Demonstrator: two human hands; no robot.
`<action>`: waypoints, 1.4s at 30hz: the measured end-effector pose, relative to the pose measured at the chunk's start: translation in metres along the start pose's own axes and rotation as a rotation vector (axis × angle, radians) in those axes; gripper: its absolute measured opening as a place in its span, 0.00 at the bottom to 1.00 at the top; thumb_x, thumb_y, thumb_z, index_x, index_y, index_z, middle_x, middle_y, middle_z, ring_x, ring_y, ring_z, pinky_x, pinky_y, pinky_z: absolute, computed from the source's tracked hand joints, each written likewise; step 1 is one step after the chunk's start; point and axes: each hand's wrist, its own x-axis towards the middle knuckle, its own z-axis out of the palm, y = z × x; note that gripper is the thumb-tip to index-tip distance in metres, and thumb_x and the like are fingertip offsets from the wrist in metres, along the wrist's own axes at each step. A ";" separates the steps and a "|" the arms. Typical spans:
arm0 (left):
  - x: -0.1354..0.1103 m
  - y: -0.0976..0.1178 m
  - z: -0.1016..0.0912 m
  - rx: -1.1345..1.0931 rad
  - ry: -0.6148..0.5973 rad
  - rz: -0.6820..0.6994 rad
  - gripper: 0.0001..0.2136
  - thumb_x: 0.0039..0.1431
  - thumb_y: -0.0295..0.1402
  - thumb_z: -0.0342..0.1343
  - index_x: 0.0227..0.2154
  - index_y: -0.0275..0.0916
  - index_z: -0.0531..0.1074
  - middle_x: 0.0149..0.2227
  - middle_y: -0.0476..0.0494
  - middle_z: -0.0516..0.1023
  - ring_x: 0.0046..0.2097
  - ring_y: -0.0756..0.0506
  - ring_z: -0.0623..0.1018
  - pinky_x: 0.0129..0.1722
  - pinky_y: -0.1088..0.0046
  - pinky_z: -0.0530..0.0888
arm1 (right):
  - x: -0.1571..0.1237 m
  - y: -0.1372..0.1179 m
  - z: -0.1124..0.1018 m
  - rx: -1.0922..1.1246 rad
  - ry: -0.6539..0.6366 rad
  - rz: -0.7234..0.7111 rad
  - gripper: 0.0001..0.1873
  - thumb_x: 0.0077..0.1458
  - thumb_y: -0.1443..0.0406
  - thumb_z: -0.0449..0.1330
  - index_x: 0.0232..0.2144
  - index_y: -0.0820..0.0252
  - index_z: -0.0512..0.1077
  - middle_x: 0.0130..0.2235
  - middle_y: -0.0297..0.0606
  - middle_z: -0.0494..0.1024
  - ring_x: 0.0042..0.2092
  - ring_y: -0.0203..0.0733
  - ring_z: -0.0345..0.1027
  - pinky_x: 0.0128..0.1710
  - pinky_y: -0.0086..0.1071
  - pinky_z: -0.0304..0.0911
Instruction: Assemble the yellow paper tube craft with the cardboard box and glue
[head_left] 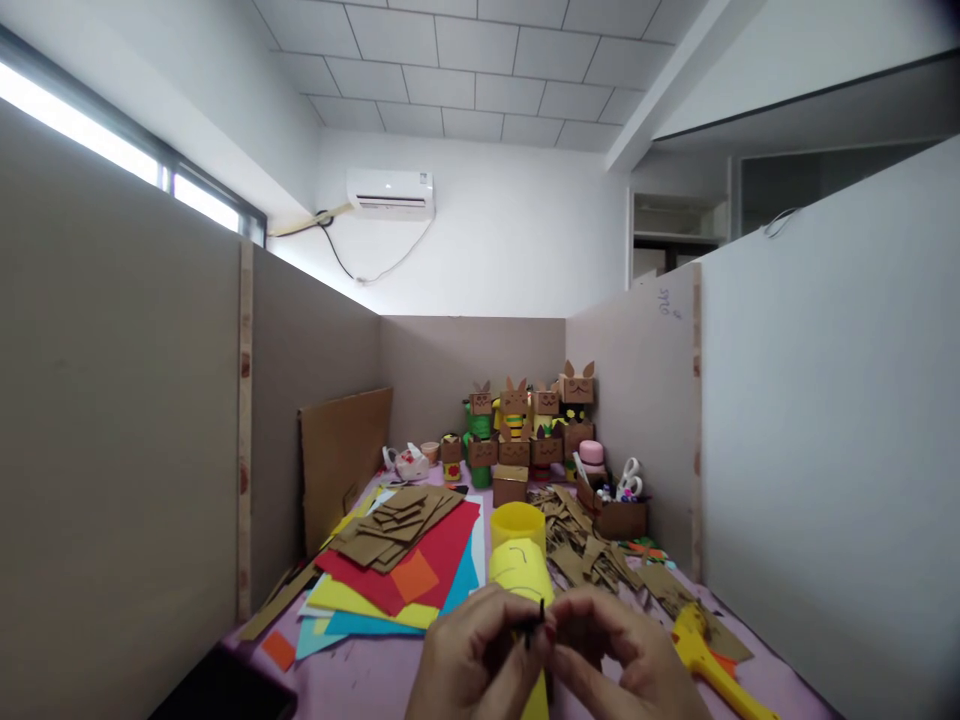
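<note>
My left hand (480, 655) and my right hand (626, 650) meet fingertip to fingertip low in the middle of the head view. A small thin black strip (541, 608) pokes up between the pinched fingers of both hands; its lower part is hidden, so its kind is unclear. Just behind the hands lies a yellow paper piece (521, 565) with black curved lines on it, partly covered by my fingers. Beyond it stands a yellow paper tube (517, 525), open at the top.
Coloured paper sheets (450, 540) and cut cardboard pieces (397, 520) lie left. Cardboard scraps (589, 545) spread to the right, near a yellow glue gun (705, 660) and a cardboard box (619, 515) holding scissors (630, 478). Cardboard animal figures (515, 450) stand at the back.
</note>
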 end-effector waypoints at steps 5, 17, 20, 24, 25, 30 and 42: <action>0.005 0.008 -0.002 -0.050 0.043 -0.067 0.10 0.53 0.40 0.56 0.26 0.39 0.75 0.25 0.47 0.72 0.28 0.48 0.70 0.27 0.76 0.68 | 0.001 -0.006 -0.009 -0.208 -0.099 -0.050 0.18 0.43 0.58 0.65 0.39 0.52 0.75 0.26 0.31 0.74 0.25 0.35 0.62 0.24 0.25 0.58; 0.025 0.000 -0.009 -0.102 0.320 -0.137 0.15 0.52 0.43 0.55 0.40 0.42 0.73 0.38 0.45 0.76 0.37 0.46 0.74 0.35 0.74 0.70 | 0.041 -0.016 -0.024 0.079 -0.003 0.122 0.12 0.44 0.57 0.65 0.26 0.59 0.74 0.23 0.31 0.72 0.26 0.34 0.61 0.26 0.26 0.54; 0.051 -0.019 -0.013 -0.251 0.315 -0.267 0.15 0.54 0.42 0.53 0.41 0.40 0.73 0.46 0.42 0.76 0.50 0.41 0.71 0.47 0.70 0.67 | 0.076 -0.011 -0.026 0.262 0.013 0.184 0.15 0.37 0.56 0.69 0.23 0.60 0.74 0.21 0.28 0.70 0.23 0.31 0.57 0.24 0.26 0.52; 0.076 -0.047 -0.011 -0.331 0.266 -0.309 0.17 0.54 0.43 0.51 0.40 0.36 0.74 0.48 0.36 0.76 0.54 0.38 0.70 0.51 0.64 0.65 | 0.114 0.002 -0.018 0.272 -0.009 0.218 0.16 0.29 0.58 0.72 0.20 0.60 0.73 0.20 0.27 0.72 0.23 0.31 0.61 0.26 0.26 0.55; 0.080 -0.051 -0.011 -0.337 0.252 -0.305 0.17 0.54 0.43 0.51 0.39 0.35 0.74 0.48 0.35 0.76 0.54 0.38 0.70 0.52 0.63 0.65 | 0.120 0.006 -0.015 0.262 -0.014 0.225 0.16 0.27 0.59 0.73 0.19 0.61 0.73 0.20 0.27 0.73 0.24 0.31 0.62 0.27 0.27 0.56; 0.085 -0.056 -0.011 -0.357 0.174 -0.308 0.17 0.56 0.42 0.50 0.40 0.36 0.74 0.47 0.37 0.77 0.52 0.39 0.72 0.53 0.61 0.63 | 0.134 0.017 -0.009 0.201 -0.089 0.256 0.14 0.26 0.62 0.72 0.19 0.62 0.76 0.20 0.30 0.76 0.24 0.34 0.64 0.29 0.29 0.57; 0.105 -0.046 -0.017 -0.330 0.093 -0.144 0.14 0.43 0.26 0.61 0.36 0.32 0.75 0.38 0.38 0.79 0.39 0.45 0.75 0.40 0.71 0.70 | 0.133 0.023 -0.005 0.075 -0.111 0.191 0.13 0.33 0.60 0.70 0.20 0.64 0.76 0.22 0.31 0.75 0.27 0.36 0.64 0.31 0.30 0.57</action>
